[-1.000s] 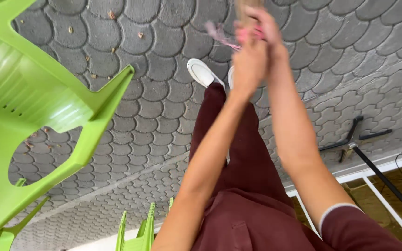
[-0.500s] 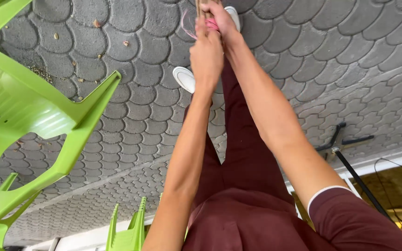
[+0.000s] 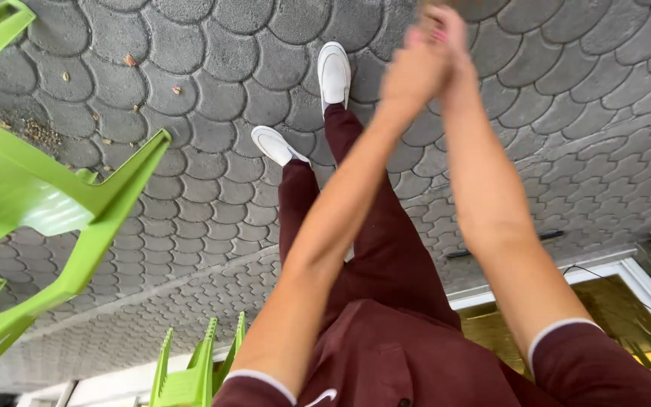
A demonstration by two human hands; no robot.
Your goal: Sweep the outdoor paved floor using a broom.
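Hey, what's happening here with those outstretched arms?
A person in a maroon outfit stands on grey scalloped paving, both arms stretched forward. The left hand and right hand are pressed together around something small and pinkish, too blurred to identify. White shoes show below. A bright green plastic chair stands to the left, with more green chairs behind.

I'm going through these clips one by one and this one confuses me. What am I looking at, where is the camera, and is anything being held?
There is no machine here: a camera worn on a person's head looks down their own body. Both arms stretch forward, the left hand and right hand pressed together at the top edge. They are blurred; something pinkish shows between them, but what it is cannot be told. Below are maroon trousers and two white shoes on grey scalloped paving. Green plastic chairs stand at the left.
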